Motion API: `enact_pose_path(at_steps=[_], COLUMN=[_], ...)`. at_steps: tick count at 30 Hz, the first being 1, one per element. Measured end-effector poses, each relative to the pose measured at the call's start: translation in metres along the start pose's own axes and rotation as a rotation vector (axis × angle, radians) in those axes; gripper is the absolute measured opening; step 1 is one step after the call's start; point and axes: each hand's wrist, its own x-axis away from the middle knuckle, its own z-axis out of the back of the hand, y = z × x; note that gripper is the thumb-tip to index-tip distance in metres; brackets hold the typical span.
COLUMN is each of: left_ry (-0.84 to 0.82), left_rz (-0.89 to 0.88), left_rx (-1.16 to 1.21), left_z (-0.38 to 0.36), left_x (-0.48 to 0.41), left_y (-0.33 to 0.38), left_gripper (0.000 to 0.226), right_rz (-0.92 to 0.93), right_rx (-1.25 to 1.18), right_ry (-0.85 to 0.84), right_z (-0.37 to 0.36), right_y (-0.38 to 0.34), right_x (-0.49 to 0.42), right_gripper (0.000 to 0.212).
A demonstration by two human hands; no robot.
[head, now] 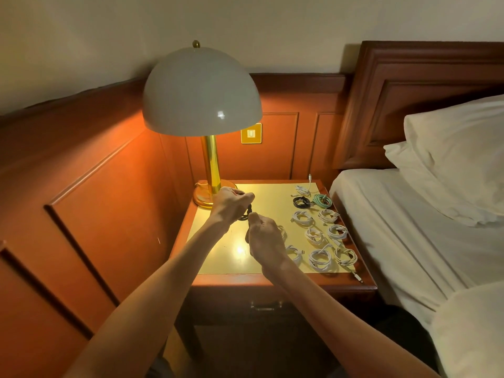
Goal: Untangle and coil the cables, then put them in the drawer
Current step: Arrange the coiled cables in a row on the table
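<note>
Left hand [231, 203] curled round black cable [243, 215] above nightstand [218, 261], right hand [264, 239] pinching its end at 5 o'clock, coiled white cables [319, 259] at 3 o'clock, drawer [266, 305] closed at 6.

You're holding a black cable [245, 214] mid-frame; white coils [319, 259], a black coil [301, 201] and a teal coil [322, 200] are lying right of it; the drawer [266, 305] is sitting closed below.

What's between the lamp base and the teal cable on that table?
In the head view: the left hand gripping a black cable by the lamp base, then bare tabletop, then a black coil beside the teal cable.
</note>
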Motion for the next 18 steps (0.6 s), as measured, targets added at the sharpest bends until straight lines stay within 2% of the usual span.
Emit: enact_pose_path(at_steps=[3,5,8,10,12,15,18], left_ry=[-0.017,-0.055,-0.096,-0.110,-0.088,-0.071,-0.084], left_rz=[-0.015,0.004,0.017,0.002,-0.014,-0.032,-0.052], left_rx=[0.051,0.074,0.022,-0.027,-0.057,-0.067,-0.076], left_z=[-0.003,-0.005,-0.004,0.000,0.003,0.002,-0.004], left_x=[0.000,-0.002,-0.006,-0.009,-0.013,-0.017,-0.018], left_y=[0.001,0.005,0.015,0.017,0.016,0.011,0.008], left_gripper=[0.037,0.037,0.034,0.033,0.034,0.037,0.040], right_rz=[0.009,0.039,0.128,0.146,0.110,0.040,-0.033], right_rx=[0.026,0.029,0.108,0.151,0.109,-0.037,-0.111], right_ry=[-0.021,0.026,0.075,0.024,-0.048,-0.107,-0.121], right_z=[0.005,0.007,0.009,0.013,0.017,0.022,0.023], right_y=[0.000,0.000,0.002,0.003,0.001,-0.003,0.002], right_x=[-0.002,-0.006,-0.010,-0.013,-0.015,-0.013,-0.008], right_gripper=[0.037,0.037,0.040,0.041,0.040,0.027,0.032])
